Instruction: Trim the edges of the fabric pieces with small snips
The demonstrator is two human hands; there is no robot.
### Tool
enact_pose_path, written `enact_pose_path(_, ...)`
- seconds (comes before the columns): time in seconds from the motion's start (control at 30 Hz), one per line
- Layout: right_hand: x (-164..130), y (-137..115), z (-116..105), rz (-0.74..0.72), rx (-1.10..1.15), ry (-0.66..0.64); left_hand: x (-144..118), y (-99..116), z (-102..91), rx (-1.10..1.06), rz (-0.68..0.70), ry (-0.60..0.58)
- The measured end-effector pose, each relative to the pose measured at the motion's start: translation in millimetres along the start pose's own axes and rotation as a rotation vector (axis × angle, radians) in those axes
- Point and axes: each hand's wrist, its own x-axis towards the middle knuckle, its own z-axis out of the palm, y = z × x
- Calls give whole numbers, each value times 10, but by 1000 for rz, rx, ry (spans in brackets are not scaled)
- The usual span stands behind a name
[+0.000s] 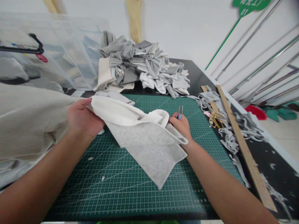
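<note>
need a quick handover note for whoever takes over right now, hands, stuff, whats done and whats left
Left hand: grips one end of the cloth piece, lifted over the green mat.
Right hand: holds the other end, with small snips in its fingers.
Nearby: cloth pile behind the mat; gold scissors, ruler and scraps to the right.
Done: scraps suggest earlier trimming.
Left: this piece is still in hand; the pile probably remains.

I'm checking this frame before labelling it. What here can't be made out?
Head view only:
- Right hand: fingers hidden under the cloth; only the snips' tips show.
- Left hand: fingertips covered by a cloth fold.
- Green sign: cut off by the top edge, text unreadable.
- Bin: contents blurred behind its clear wall.
- Scissors: partly buried in scraps.
</note>
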Motion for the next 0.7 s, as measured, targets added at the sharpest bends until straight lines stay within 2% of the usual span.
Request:
enact_pose_path(0.1,-13,-26,9,47,121,-69,188,-103,-170,23,-17,40)
enact_pose_path(0.17,-20,-26,12,68,157,-90,219,-177,-203,76,-50,46)
enact_pose_path(0.3,-25,30,17,49,195,-104,73,-210,-111,221,-58,44)
enact_pose_path(0.43,-24,79,18,55,266,-125,-147,-175,30,420,26,55)
enact_pose_path(0.53,-38,-26,-64,-31,249,-101,-237,-47,72,474,140,16)
enact_pose_path(0.63,-98,-279,-233,-192,320,-11,-292,221,48,400,282,-49)
enact_pose_path(0.7,-168,-471,-349,-306,390,50,-338,387,33,481,422,-89)
